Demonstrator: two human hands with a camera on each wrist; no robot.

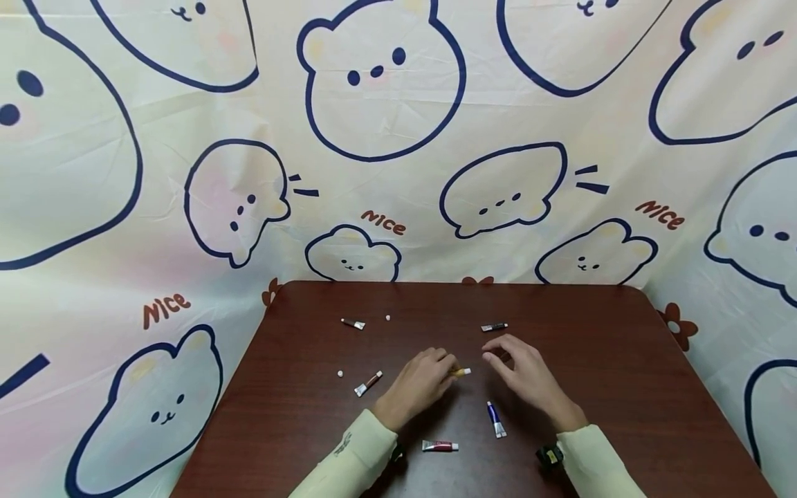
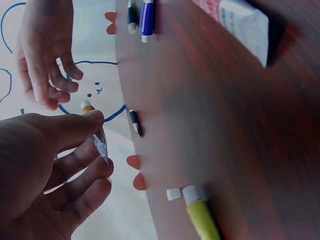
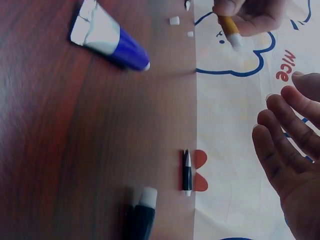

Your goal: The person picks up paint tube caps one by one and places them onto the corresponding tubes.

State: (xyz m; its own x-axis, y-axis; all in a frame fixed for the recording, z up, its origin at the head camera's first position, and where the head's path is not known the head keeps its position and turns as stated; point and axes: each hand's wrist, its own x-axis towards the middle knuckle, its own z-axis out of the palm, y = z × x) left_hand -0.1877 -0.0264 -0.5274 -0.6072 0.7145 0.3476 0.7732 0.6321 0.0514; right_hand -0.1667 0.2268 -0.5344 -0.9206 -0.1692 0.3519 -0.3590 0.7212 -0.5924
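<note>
My left hand [image 1: 418, 382] pinches a small yellow-orange paint tube [image 3: 228, 26] between thumb and fingers. Its white cap end [image 1: 466, 371] points toward my right hand, and its silver crimped end [image 2: 100, 145] shows in the left wrist view. Just to the right, my right hand [image 1: 529, 373] hovers over the table with loosely bent fingers and nothing between them. Below the gap between the hands lies a blue paint tube [image 1: 496, 420]. A red paint tube [image 1: 440, 446] rests nearer the front, and a brown tube [image 1: 369, 384] is left of my left hand.
Two dark paint tubes, one at the back left [image 1: 353, 324] and one at the back right [image 1: 495, 327], lie on the brown table [image 1: 299, 443]. Small white caps sit at the left [image 1: 340, 373] and back [image 1: 388, 317]. A patterned cloth [image 1: 373, 194] hangs behind the table.
</note>
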